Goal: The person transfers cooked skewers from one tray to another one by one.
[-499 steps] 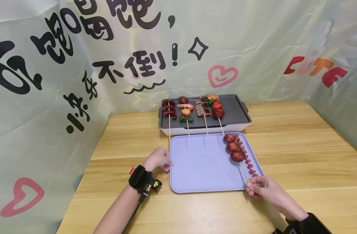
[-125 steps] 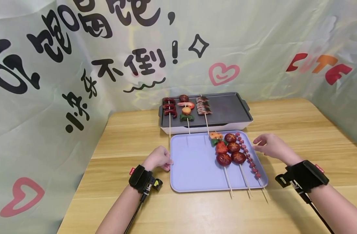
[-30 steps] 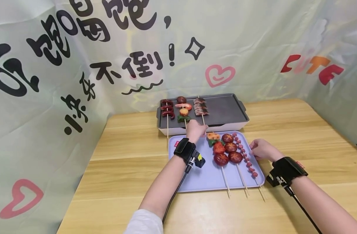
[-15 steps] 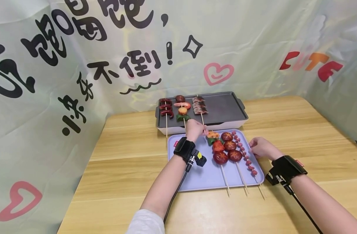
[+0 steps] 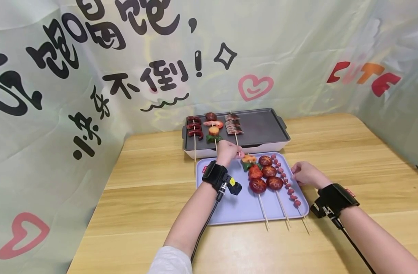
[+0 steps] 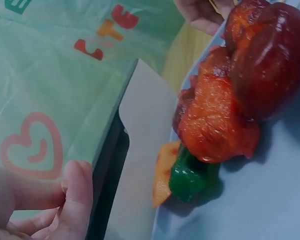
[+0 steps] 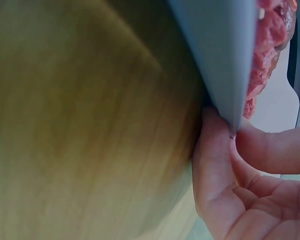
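Our left hand (image 5: 228,152) pinches the grey skewer (image 5: 233,125) by its stick; our right hand (image 5: 307,174) clamps the tray rim (image 5: 231,222)

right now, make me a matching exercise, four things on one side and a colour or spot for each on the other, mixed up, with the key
1. left hand
2. right hand
3. tray
4. grill

A. pale purple
B. gripping the tray's right edge
C. dark grey on top
D. pinching a skewer's stick

Right pairs: 1-D, 2-B, 3-A, 4-C
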The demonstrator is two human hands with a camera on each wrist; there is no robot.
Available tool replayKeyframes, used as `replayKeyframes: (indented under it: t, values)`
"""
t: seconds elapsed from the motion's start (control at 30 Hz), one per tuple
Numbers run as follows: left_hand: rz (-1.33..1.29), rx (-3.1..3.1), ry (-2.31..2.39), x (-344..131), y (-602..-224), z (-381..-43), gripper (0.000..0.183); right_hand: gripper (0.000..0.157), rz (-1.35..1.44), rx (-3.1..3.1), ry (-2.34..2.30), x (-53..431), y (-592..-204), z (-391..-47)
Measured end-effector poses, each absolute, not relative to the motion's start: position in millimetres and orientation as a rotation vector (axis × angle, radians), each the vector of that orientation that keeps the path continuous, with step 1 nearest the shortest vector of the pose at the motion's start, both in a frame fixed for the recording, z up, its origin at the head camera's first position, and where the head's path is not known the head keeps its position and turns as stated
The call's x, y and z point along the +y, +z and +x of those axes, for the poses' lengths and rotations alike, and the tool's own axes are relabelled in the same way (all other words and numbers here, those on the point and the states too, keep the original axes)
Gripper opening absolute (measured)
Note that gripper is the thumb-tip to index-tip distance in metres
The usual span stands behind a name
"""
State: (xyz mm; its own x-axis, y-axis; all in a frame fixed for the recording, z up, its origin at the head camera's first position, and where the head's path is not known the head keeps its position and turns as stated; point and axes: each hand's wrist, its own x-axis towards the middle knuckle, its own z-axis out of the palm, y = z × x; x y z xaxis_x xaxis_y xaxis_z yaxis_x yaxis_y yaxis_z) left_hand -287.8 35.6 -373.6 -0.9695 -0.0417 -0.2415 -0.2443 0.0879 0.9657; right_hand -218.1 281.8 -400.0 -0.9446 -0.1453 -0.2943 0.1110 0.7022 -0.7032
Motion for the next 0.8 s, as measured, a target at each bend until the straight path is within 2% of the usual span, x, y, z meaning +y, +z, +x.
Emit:
replayKeyframes:
  t: [0.23,0.43,0.8]
  values:
    - [-0.200,2.119,2.205,35.6,-367.1,-279.0,0.009,0.015,-0.025,2.590,-1.099,281.6,-401.4,-217.6]
    - [-0.127,2.267,2.125,33.4,-364.6,-264.3,0.012,0.016,-0.010,2.583,-1.108,281.3,-401.8,-217.1]
    - [0.001,2.123,2.211,27.7,-368.3,-235.8,0.016,0.017,-0.008,2.575,-1.126,282.0,-401.9,-217.3]
